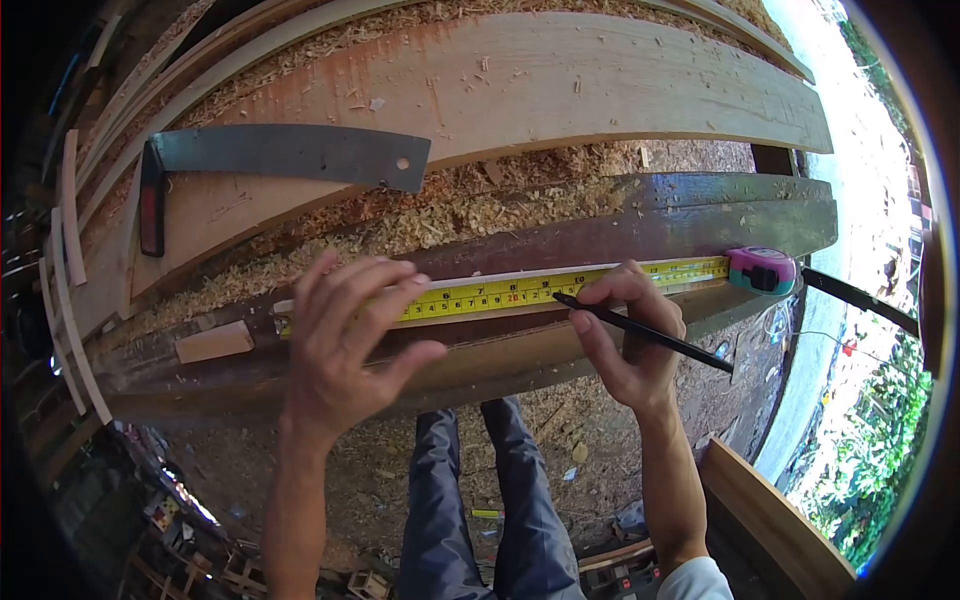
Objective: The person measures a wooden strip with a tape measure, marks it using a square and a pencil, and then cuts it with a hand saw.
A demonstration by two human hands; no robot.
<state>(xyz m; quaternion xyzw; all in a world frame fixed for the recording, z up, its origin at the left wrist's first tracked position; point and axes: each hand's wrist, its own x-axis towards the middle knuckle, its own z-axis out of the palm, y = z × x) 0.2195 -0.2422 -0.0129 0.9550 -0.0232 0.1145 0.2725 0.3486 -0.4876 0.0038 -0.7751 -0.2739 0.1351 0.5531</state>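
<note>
A yellow tape measure blade (470, 298) is stretched along a narrow wooden strip (540, 310) on the dark bench beam. Its pink and teal case (762, 271) rests at the right end. My left hand (350, 325) hovers over the blade's left part, fingers spread, hiding some of the numbers. Between the thumb and fingers of my right hand (635, 330) is a slim black pencil (650, 338), its tip at the blade's lower edge close to the 9 inch mark.
Beyond the beam, a metal try square (290, 155) lies on a wide pale board (560, 85). A small wood block (215, 342) sits left of my left hand. Shavings (420, 222) cover the gap between board and beam. At lower right stands a plank (775, 520).
</note>
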